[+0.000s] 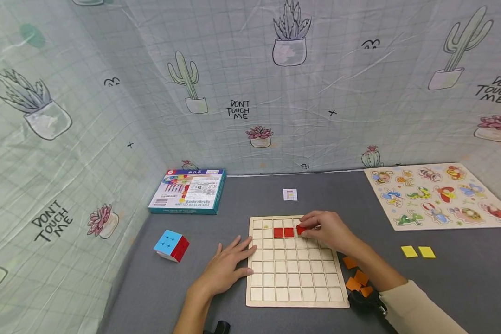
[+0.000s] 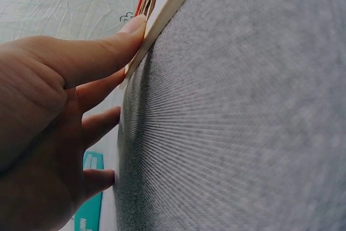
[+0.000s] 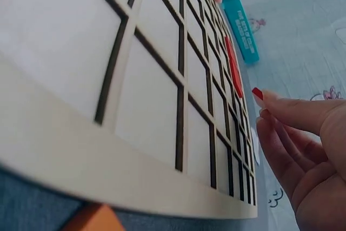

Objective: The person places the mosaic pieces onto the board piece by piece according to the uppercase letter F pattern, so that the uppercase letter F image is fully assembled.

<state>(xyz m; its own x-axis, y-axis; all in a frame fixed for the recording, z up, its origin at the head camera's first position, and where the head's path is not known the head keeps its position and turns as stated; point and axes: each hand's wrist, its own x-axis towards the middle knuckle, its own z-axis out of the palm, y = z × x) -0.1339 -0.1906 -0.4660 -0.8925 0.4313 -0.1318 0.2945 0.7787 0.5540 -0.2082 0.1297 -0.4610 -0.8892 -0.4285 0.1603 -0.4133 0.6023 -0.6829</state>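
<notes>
A wooden grid board [image 1: 255,300] lies flat on the grey table. Two red square tiles [image 1: 283,232] sit side by side in cells of its second row from the far edge. My right hand [image 1: 327,230] pinches another red tile [image 1: 300,229] between thumb and fingers, tilted, just right of those two; the right wrist view shows this tile [image 3: 258,93] at the fingertips. With fingers spread, my left hand [image 1: 227,266] rests at the board's left edge. In the left wrist view its thumb [image 2: 130,31] touches the board's side.
Several orange tiles [image 1: 353,284] lie by the board's right edge, under my right forearm. Two yellow tiles [image 1: 418,252] are farther right. A puzzle cube [image 1: 171,246], a flat box [image 1: 188,191], a small printed card [image 1: 290,194] and an insect picture board [image 1: 442,197] lie around.
</notes>
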